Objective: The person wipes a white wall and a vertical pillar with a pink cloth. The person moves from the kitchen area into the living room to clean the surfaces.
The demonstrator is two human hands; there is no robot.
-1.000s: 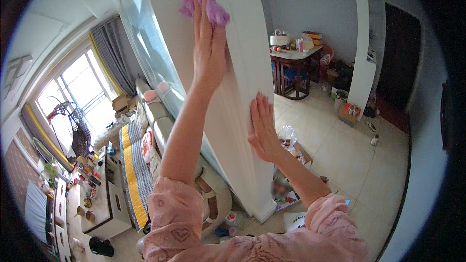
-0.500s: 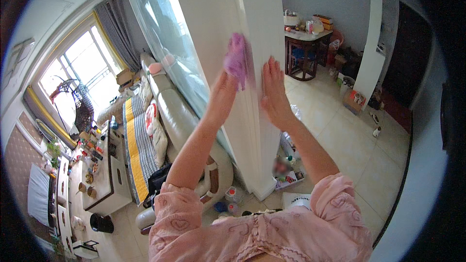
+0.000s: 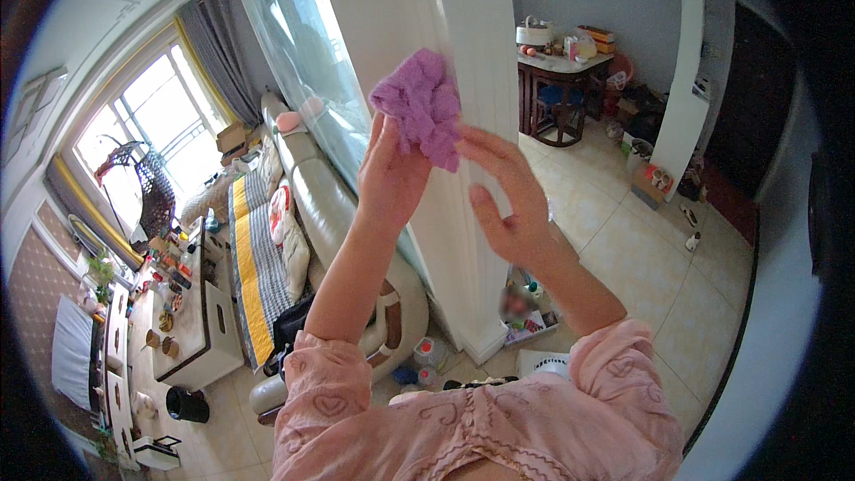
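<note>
A crumpled purple cloth [image 3: 420, 102] is up in front of the white pillar [image 3: 472, 240]. My left hand [image 3: 389, 174] grips it from below, the fingers partly hidden behind its folds. My right hand [image 3: 509, 196] is at the cloth's lower right edge. Its fingers stretch toward the cloth with the tips at its border, and the thumb stands apart from them. Whether those fingertips press on the cloth or only meet its edge is hard to tell.
Left of the pillar hangs clear plastic sheeting [image 3: 294, 44], beside a pale leather sofa [image 3: 325, 200]. At the pillar's foot are a box of small items [image 3: 533, 328] and plastic bottles [image 3: 429, 352]. A table [image 3: 561, 62] with things on it stands at the back right.
The cloth has come off the pillar's face toward me and is now bunched up in my left hand. My right hand has left the pillar's right side and moved to the cloth.
</note>
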